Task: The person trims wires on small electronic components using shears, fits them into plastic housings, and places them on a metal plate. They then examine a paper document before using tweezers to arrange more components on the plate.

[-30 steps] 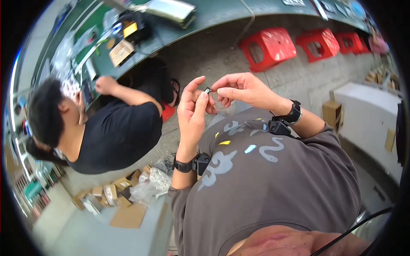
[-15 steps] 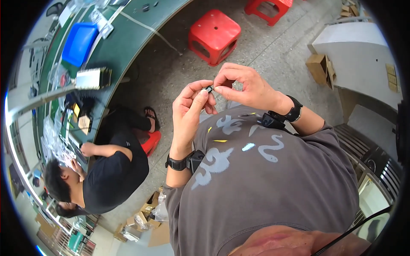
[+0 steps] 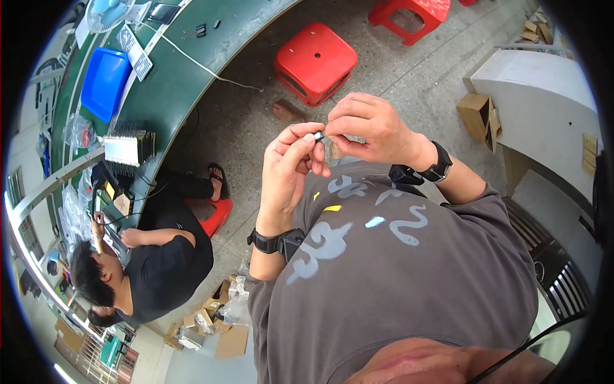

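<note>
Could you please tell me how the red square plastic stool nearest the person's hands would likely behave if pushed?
The red square plastic stool has openings in its sides, so it is probably light for its size. Its squared form makes rolling unlikely. Its smooth, glossy surface might feel slightly slippery.

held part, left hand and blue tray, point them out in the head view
Held part (image 3: 318,136): head view, on its body
Left hand (image 3: 285,160): head view, near thumb's base
Blue tray (image 3: 104,82): head view, on its inner floor
</note>
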`<state>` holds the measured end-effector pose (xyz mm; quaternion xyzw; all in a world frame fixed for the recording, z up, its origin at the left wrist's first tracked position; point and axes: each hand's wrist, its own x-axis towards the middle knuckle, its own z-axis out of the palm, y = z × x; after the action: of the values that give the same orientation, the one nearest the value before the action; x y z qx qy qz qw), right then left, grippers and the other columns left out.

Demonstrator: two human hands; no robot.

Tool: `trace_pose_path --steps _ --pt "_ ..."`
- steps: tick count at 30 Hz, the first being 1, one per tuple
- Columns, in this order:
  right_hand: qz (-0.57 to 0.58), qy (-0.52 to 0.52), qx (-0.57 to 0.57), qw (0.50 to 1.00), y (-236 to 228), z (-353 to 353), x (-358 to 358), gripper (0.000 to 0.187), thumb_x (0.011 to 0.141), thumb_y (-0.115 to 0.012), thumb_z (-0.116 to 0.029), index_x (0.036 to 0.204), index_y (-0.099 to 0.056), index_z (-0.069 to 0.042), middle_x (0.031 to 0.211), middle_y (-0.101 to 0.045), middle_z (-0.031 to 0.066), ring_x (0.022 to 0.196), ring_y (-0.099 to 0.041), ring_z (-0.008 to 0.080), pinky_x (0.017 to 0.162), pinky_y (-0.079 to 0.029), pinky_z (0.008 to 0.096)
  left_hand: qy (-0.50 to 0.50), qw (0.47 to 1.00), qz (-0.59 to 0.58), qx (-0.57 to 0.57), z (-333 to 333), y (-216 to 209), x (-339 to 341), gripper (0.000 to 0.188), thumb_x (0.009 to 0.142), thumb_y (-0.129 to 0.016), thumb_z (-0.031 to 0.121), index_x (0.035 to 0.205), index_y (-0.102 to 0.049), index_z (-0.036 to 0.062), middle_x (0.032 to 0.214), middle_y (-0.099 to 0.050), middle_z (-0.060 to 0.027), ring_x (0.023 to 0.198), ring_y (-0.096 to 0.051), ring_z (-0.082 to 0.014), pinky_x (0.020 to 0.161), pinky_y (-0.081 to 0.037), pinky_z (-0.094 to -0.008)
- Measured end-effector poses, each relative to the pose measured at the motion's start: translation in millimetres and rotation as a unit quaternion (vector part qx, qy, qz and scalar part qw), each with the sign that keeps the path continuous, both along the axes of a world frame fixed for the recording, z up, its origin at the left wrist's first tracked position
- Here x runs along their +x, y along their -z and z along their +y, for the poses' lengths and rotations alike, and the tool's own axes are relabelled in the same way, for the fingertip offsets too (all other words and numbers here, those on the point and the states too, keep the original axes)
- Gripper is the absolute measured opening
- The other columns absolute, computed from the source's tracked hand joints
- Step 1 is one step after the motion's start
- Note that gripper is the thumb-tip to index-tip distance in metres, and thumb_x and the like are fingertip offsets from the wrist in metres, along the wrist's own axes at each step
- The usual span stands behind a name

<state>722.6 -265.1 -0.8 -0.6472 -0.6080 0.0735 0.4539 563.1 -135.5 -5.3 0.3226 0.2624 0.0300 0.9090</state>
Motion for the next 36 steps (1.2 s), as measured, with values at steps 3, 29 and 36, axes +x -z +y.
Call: trace_pose_path --steps 3,29,36 --pt "-0.008 0.007 0.000 1.000 5 36 23 0.019 0.071 -0.072 0.001 0.087 -0.066 -0.007 0.086 -0.064 0.0055 0.077 -0.063 0.0236 0.065 -0.052 0.0329 -0.007 1.000 -0.009 -0.020 35 8 24 0.021 0.097 -0.053 0.009 0.111 -0.062 -0.0033 0.077 -0.062 -0.0067 0.059 -0.057 -0.0114 0.058 -0.055 -0.0284" --pt "0.017 -0.129 -0.167 0.977 19 276 190 0.017 0.070 -0.072 0.001 0.084 -0.065 -0.005 0.084 -0.063 0.0060 0.081 -0.063 0.0240 0.066 -0.052 0.0331 -0.091 0.996 0.021 0.017 236 45 172 0.014 0.096 -0.056 0.003 0.107 -0.061 -0.0026 0.075 -0.064 -0.0070 0.061 -0.059 -0.0095 0.059 -0.055 -0.0258" --pt "0.103 -0.201 -0.148 0.963 54 261 288 0.016 0.069 -0.071 0.001 0.082 -0.064 -0.006 0.084 -0.062 0.0052 0.081 -0.063 0.0240 0.068 -0.052 0.0331 -0.154 0.983 0.067 0.072 198 54 257 0.014 0.096 -0.056 0.003 0.108 -0.061 -0.0029 0.076 -0.065 -0.0077 0.062 -0.060 -0.0102 0.060 -0.056 -0.0261"
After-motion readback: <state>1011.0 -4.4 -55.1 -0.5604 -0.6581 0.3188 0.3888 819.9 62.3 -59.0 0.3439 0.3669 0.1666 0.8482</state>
